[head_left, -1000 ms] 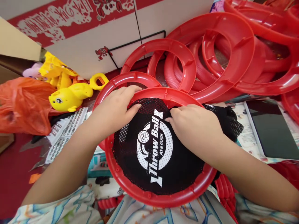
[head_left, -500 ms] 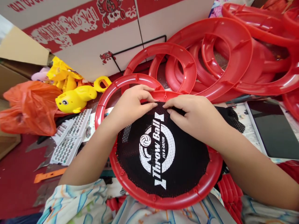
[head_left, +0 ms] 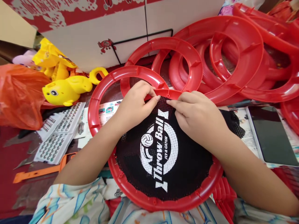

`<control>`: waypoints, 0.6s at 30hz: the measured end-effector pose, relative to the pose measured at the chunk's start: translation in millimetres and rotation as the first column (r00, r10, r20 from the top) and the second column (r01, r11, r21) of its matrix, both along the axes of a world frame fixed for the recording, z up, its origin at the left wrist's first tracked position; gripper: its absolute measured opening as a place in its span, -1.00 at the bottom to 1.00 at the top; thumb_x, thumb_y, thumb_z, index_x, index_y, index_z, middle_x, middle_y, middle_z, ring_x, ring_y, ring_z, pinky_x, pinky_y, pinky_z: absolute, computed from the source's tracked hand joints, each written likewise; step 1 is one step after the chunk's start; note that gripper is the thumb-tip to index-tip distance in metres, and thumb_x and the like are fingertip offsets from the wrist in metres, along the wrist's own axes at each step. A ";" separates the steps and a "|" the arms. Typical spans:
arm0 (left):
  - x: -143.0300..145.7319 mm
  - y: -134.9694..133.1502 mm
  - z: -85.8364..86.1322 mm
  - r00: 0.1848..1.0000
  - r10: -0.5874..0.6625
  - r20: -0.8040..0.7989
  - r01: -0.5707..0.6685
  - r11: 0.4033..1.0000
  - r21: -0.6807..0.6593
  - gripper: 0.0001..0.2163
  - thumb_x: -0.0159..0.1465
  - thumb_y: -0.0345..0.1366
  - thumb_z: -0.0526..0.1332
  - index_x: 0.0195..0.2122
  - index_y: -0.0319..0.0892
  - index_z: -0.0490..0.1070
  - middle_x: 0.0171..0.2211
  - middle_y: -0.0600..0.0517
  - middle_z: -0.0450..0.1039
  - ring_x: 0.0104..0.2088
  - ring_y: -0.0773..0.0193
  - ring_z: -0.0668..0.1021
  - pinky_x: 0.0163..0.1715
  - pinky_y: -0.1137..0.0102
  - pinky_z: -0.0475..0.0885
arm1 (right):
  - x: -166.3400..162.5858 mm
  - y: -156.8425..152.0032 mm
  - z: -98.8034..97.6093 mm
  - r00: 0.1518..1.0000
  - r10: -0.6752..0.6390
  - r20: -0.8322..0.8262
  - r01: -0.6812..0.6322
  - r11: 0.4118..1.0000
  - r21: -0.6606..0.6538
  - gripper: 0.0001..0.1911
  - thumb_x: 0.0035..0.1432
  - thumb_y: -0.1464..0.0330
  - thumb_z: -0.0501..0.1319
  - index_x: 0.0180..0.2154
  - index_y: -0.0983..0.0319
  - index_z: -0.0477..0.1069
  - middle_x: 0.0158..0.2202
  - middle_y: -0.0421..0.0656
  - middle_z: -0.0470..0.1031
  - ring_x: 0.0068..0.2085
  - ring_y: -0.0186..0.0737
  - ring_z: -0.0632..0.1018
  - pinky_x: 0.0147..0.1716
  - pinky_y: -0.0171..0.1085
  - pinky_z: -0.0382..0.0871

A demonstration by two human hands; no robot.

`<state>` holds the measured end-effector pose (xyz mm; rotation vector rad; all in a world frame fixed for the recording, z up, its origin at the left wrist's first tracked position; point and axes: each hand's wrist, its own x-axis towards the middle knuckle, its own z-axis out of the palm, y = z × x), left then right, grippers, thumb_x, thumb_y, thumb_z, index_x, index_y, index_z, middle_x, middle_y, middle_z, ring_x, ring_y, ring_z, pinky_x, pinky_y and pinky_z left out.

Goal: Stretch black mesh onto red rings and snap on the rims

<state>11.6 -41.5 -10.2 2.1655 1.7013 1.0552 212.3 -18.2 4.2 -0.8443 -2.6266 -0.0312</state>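
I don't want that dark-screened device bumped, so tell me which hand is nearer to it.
Right. The right hand, at the black mesh, is to the left of the dark-screened device; the left hand is farther left, beyond the right hand.

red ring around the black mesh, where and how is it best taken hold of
Probably best by the near curve of the red ring, from the wearer's side, thumb above and fingers curled under. That stretch of rim is bare and rounded beyond the black mesh, while the left hand and right hand are at the far side.
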 end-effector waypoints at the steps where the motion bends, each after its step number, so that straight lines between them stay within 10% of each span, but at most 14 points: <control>1: 0.4 0.2 0.0 1.000 0.008 -0.006 -0.008 1.000 0.001 -0.84 0.29 -0.43 0.22 -0.44 -0.17 0.32 -0.29 0.05 0.47 -0.17 0.28 0.53 -0.10 0.37 0.40 | -0.2 -0.1 0.2 1.000 -0.009 0.007 0.009 1.000 0.004 -0.60 0.33 0.46 -0.05 -0.23 0.31 0.57 -0.39 -0.05 0.47 -0.33 -0.12 0.40 -0.21 -0.15 0.31; 18: 6.2 -3.1 5.5 0.994 0.112 -0.009 -0.112 0.989 -0.097 -0.81 0.24 -0.37 0.25 -0.52 -0.19 0.36 -0.36 0.05 0.43 -0.25 0.27 0.50 -0.23 0.36 0.39 | 0.1 -5.0 5.3 0.962 -0.196 -0.188 0.175 0.977 -0.122 -0.64 0.23 0.47 0.06 -0.16 0.25 0.64 -0.38 -0.10 0.58 -0.32 -0.18 0.58 -0.27 -0.23 0.43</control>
